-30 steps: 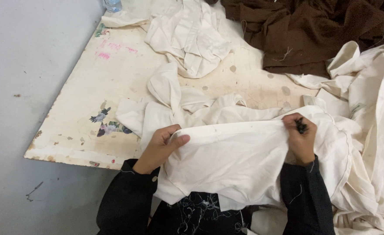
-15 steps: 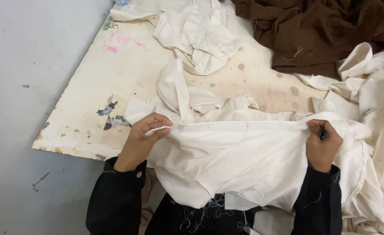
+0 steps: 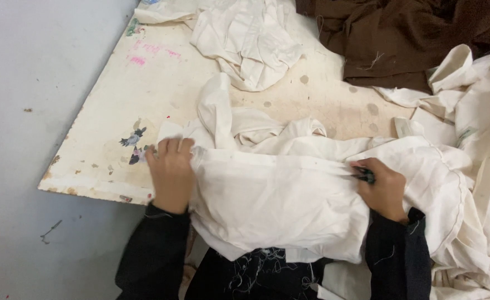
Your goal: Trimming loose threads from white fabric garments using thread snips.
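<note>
Nearest the camera, two dark sleeves (image 3: 155, 250) reach forward over loose threads on dark cloth. The left hand (image 3: 170, 175) has its fingers (image 3: 172, 147) curled tight over the left end of a cream cloth (image 3: 278, 200), pinching its top edge. The right hand (image 3: 383, 189) grips the same edge at the other end, its fingers (image 3: 367, 169) closed on the fabric together with a small dark tool (image 3: 367, 176) whose kind is too small to tell. The cloth spans between the two sets of fingers, its upper edge pulled fairly straight, and the rest hangs down toward the person's lap.

Just beyond the fingers, more of the cream fabric lies bunched on the worn pale table (image 3: 161, 89). To the right of the right fingers sits a heap of similar cream cloth (image 3: 478, 139). Farther off, past both hands, lies a crumpled white piece (image 3: 250, 44), and at the far right a brown fabric pile (image 3: 411, 33). Left of the left fingers, beyond the table edge, is grey floor (image 3: 34, 111).
</note>
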